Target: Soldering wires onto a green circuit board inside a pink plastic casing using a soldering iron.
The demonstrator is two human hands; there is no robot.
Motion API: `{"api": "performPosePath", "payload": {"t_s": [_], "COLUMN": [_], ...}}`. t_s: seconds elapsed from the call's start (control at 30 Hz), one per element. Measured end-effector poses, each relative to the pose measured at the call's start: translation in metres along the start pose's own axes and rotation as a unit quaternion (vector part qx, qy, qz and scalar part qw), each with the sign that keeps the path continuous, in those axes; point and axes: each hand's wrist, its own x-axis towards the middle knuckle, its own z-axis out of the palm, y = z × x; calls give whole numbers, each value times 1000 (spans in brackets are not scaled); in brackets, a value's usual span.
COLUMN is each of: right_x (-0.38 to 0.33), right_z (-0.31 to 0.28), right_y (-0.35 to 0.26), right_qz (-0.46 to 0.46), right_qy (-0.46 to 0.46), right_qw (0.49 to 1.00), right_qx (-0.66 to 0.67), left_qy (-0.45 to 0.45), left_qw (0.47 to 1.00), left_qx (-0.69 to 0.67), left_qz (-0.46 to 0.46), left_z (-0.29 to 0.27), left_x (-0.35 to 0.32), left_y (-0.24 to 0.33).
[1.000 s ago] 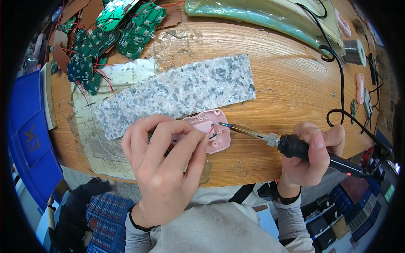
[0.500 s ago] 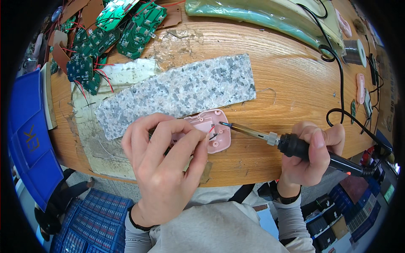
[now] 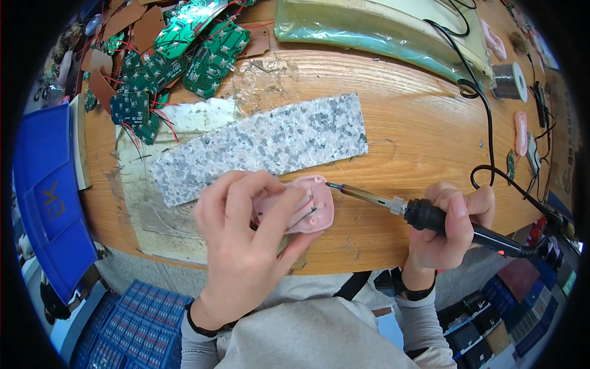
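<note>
My left hand [image 3: 243, 237] is closed around a pink plastic housing [image 3: 318, 216], with the thumb along its near edge and the fingers over its left part. Inside the open shell show screw posts and a red and a black wire; the left portion is covered by my fingers. My right hand [image 3: 445, 227] grips the black handle of a soldering iron [image 3: 424, 213]. The iron points left, and its dark tip is close beside the housing's right upper rim; whether they touch I cannot tell.
A speckled stone slab [image 3: 270, 144] lies just beyond the housing. Green circuit boards [image 3: 215, 58] with red wires pile up at the far left, near a blue bin [image 3: 46, 190]. A solder spool [image 3: 509, 81] and the iron's black cable [image 3: 490, 141] are on the right.
My left fingers have come away from the wire ends and now wrap the housing, which has shifted slightly nearer. The iron's tip has moved from over the shell to its right rim.
</note>
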Motion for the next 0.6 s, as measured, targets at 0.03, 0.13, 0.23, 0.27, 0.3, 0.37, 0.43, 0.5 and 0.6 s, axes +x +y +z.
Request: {"api": "performPosePath", "payload": {"t_s": [0.03,0.13,0.23,0.27,0.3,0.37,0.43,0.5,0.6], "right_x": [0,-1,-1,-2,-2,-1,0,2,4], "right_z": [0,0,-1,-1,-1,-4,-6,0,-9], "right_y": [2,5,5,7,9,10,8,10,12], "right_qz": [-4,-30,-33,-44,-55,-68,-72,-69,-55], "right_qy": [-1,24,18,34,49,64,97,117,86], "right_qw": [1000,999,999,998,997,994,991,986,983], "right_qx": [2,6,29,21,14,53,61,95,152], "left_qy": [7,-6,-23,-39,-25,-8,-14,-40,-78], "left_qw": [1000,998,996,993,991,987,975,953,881], "left_qx": [-15,-6,-1,-1,14,3,-109,-244,-445], "left_qz": [8,56,86,111,134,161,194,173,143], "left_z": [2,2,4,7,11,15,5,-5,-23], "left_x": [-2,-5,-15,-19,-25,-32,-36,-47,-74], "left_y": [0,2,2,0,-1,-5,-5,-13,-31]}}
